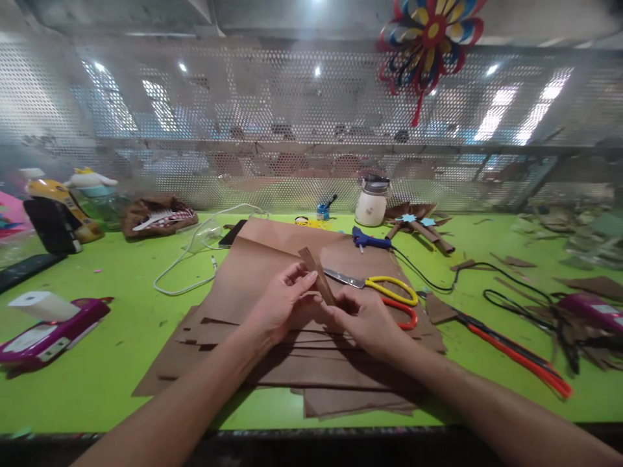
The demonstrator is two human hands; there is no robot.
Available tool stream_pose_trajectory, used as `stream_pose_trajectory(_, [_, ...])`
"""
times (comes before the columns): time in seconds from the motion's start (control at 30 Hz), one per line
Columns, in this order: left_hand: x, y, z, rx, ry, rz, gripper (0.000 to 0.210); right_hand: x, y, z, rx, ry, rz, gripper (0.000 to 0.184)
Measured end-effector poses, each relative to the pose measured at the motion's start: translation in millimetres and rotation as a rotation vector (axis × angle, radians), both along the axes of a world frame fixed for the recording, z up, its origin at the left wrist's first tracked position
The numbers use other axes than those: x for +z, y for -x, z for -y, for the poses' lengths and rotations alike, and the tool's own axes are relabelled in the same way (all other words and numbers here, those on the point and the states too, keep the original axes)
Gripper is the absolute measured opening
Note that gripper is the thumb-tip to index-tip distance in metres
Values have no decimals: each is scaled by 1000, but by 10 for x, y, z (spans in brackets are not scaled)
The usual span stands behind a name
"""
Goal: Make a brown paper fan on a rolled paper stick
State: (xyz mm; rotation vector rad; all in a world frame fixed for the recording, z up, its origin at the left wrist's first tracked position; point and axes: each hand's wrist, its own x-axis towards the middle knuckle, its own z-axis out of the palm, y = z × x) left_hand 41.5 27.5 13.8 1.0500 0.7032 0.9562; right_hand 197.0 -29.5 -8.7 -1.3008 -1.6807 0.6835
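Between my two hands is a narrow folded strip of brown paper (316,274), tilted with its top end to the left. My left hand (287,299) pinches it near the upper part with thumb and fingers. My right hand (361,319) grips its lower end; those fingertips partly hide it. Under both hands lie stacked sheets of brown kraft paper (257,275) with several cut edges. Scissors (353,280) with one yellow and one red handle rest on the sheets, just behind my right hand, which covers part of them.
A blue glue gun (370,240) with a black cord lies at the paper's far edge. To the right are a red-handled cutting tool (516,357) and paper scraps. A white jar (370,204) stands at the back. Leftward are a white cable (180,285) and a purple power strip (58,331).
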Motion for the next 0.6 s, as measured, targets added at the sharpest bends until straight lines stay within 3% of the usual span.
stream_pose_trajectory(0.17, [62,24,-7,17,-3,67,26,362,-325,-49,27,-101,269,25])
stream_pose_trajectory(0.27, [100,43,-12,23,-33,125,25,514,-615,-132,33,-79,642,23])
stream_pose_trajectory(0.4, [112,86,-50,47,-44,215,24,444,-828,-163,116,117,1092,30])
stream_pose_trajectory(0.5, [90,106,-82,60,-16,244,23,313,-864,-177,87,222,1127,57])
stream_pose_trajectory(0.6, [55,103,-96,73,11,248,23,214,-856,-231,82,255,1090,62])
